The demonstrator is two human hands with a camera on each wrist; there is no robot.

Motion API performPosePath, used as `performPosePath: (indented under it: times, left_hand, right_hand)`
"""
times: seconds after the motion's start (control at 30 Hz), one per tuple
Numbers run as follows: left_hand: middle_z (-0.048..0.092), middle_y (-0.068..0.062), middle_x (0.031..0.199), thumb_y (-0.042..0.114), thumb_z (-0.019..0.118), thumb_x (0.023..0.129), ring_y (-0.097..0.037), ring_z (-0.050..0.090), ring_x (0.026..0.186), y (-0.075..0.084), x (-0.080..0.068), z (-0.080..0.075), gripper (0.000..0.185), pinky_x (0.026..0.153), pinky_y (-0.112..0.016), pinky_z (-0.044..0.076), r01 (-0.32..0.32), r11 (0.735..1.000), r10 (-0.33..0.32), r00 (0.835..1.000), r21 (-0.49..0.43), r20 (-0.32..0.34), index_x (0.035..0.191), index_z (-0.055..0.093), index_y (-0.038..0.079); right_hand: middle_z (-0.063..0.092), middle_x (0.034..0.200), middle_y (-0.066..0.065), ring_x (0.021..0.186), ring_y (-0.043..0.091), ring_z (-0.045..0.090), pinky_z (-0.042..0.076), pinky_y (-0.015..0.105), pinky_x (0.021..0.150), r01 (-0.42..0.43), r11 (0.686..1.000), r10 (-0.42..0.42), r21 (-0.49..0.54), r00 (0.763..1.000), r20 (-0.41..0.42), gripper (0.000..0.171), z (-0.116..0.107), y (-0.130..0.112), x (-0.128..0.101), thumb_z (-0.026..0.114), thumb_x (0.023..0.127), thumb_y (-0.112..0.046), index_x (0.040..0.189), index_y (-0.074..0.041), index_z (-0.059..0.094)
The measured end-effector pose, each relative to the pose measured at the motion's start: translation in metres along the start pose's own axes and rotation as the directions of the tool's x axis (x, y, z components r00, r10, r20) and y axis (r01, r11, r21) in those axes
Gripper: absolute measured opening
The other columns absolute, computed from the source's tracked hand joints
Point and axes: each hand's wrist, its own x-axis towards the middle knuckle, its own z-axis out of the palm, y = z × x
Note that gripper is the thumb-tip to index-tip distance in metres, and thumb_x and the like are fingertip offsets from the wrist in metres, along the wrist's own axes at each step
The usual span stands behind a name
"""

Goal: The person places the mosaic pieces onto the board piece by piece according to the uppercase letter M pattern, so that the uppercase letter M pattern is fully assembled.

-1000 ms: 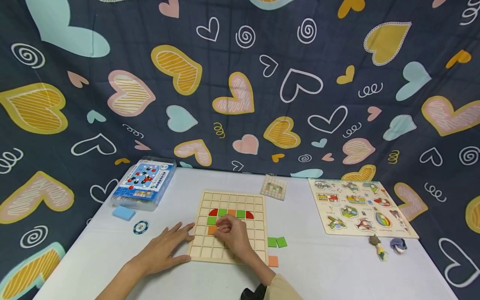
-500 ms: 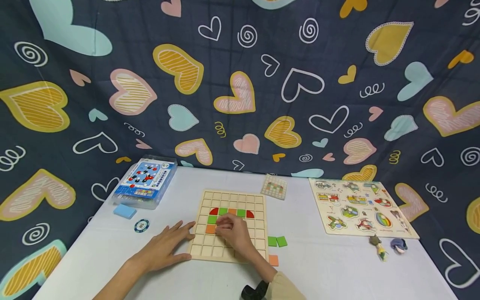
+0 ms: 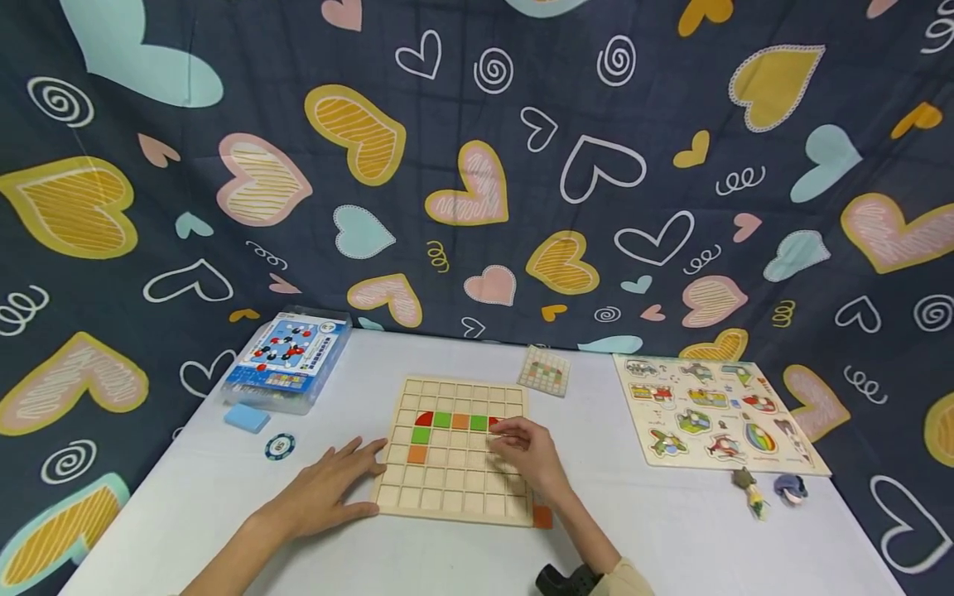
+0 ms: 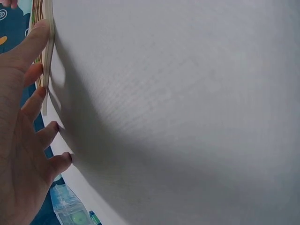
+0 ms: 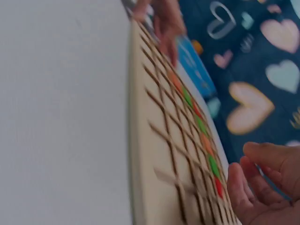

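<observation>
A wooden grid board [image 3: 462,480] lies on the white table. Its coloured row runs from a red rounded piece [image 3: 425,419] through green and orange tiles to another red piece, partly covered by my right hand. Below the left end sit a green tile [image 3: 421,435] and an orange tile [image 3: 417,454]. My left hand [image 3: 324,488] touches the board's left edge with spread fingers. My right hand [image 3: 532,455] hovers over the board's right side, fingers loosely bent; no piece shows between them in the right wrist view. A loose orange tile [image 3: 542,517] lies by the lower right corner.
A small pattern card [image 3: 545,371] lies behind the board. At left are a boxed set [image 3: 288,360], a blue block [image 3: 247,419] and a round chip [image 3: 280,447]. A picture puzzle board [image 3: 715,414] and two small figures, one dark blue [image 3: 791,488], lie at right.
My right hand has moved right, away from the orange tile in the left column. Its arm now hides the two loose green tiles and shades the loose orange one. My left hand stays put.
</observation>
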Motion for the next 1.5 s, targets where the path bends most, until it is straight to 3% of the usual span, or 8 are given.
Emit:
performPosePath:
  times: [0.33,0.47,0.6,0.73,0.97,1.13,1.33,1.5]
  left_hand:
    - [0.036,-0.008,0.152,0.06,0.059,0.085,-0.043,0.029,0.138,0.0,-0.002,0.003,0.053,0.105,-0.069,0.025,-0.002,1.0,0.002,1.0,0.013,-0.007,0.121,0.062,0.021]
    - [0.036,-0.007,0.152,0.059,0.059,0.085,-0.043,0.029,0.138,0.0,-0.003,0.002,0.053,0.106,-0.068,0.025,-0.003,1.0,0.003,1.0,0.018,-0.016,0.121,0.062,0.021]
    - [0.036,-0.007,0.152,0.059,0.059,0.086,-0.043,0.029,0.137,0.0,-0.003,0.002,0.053,0.106,-0.068,0.025,-0.009,1.0,0.01,1.0,0.018,-0.021,0.121,0.062,0.02]
    - [0.036,-0.008,0.152,0.058,0.059,0.086,-0.043,0.029,0.137,0.001,-0.003,0.001,0.052,0.106,-0.068,0.025,-0.011,1.0,0.011,1.0,0.014,-0.02,0.121,0.062,0.019]
    - [0.035,-0.008,0.152,0.057,0.06,0.086,-0.043,0.027,0.138,0.001,-0.002,0.002,0.053,0.107,-0.068,0.023,0.002,1.0,-0.002,1.0,-0.008,-0.006,0.122,0.062,0.019]
    - [0.036,-0.008,0.152,0.058,0.06,0.086,-0.043,0.028,0.138,0.0,-0.002,0.002,0.053,0.107,-0.068,0.024,-0.004,1.0,0.005,1.0,0.005,-0.017,0.121,0.062,0.019]
    - [0.036,-0.007,0.152,0.058,0.059,0.086,-0.043,0.029,0.138,-0.001,-0.003,0.002,0.053,0.106,-0.068,0.025,-0.011,1.0,0.011,1.0,0.009,-0.021,0.121,0.062,0.019]
    - [0.036,-0.007,0.152,0.059,0.059,0.085,-0.043,0.029,0.138,-0.001,-0.002,0.002,0.052,0.106,-0.069,0.024,-0.013,1.0,0.013,1.0,0.006,-0.023,0.12,0.062,0.02]
  right_hand:
    - [0.065,0.11,0.02,0.098,0.026,0.064,0.054,0.022,0.083,-0.096,0.983,0.09,-0.157,0.995,-0.046,0.023,-0.079,0.017,-0.017,0.064,0.087,0.005,0.11,0.004,0.063]
    - [0.064,0.112,0.02,0.097,0.023,0.063,0.054,0.021,0.08,-0.1,0.974,0.118,-0.202,0.99,0.082,0.03,-0.103,0.024,-0.026,0.067,0.087,0.0,0.115,0.005,0.06]
    - [0.063,0.113,0.02,0.095,0.018,0.06,0.053,0.023,0.077,-0.063,0.976,0.119,-0.209,0.956,0.267,0.039,-0.115,0.029,-0.033,0.072,0.083,-0.004,0.119,0.006,0.058]
    - [0.064,0.11,0.019,0.089,0.015,0.057,0.052,0.023,0.073,-0.014,0.976,0.085,-0.218,0.944,0.32,0.039,-0.116,0.031,-0.037,0.074,0.081,-0.003,0.115,0.005,0.06]
    - [0.068,0.099,0.013,0.08,0.01,0.059,0.053,0.021,0.066,0.014,0.961,0.041,-0.276,0.98,0.193,0.029,-0.111,0.038,-0.04,0.074,0.082,-0.005,0.109,0.001,0.064]
    - [0.067,0.105,0.021,0.085,0.013,0.065,0.056,0.021,0.071,-0.014,0.979,0.024,-0.206,0.999,0.045,0.03,-0.103,0.041,-0.042,0.071,0.083,0.0,0.11,0.007,0.063]
    - [0.067,0.107,0.024,0.087,0.015,0.068,0.056,0.02,0.075,-0.048,0.994,0.034,-0.098,0.989,-0.142,0.028,-0.088,0.041,-0.042,0.07,0.079,0.01,0.106,0.009,0.064]
    - [0.066,0.109,0.023,0.089,0.018,0.067,0.056,0.019,0.076,-0.035,0.997,0.021,-0.071,0.982,-0.189,0.025,-0.075,0.038,-0.038,0.069,0.082,0.008,0.106,0.008,0.064]
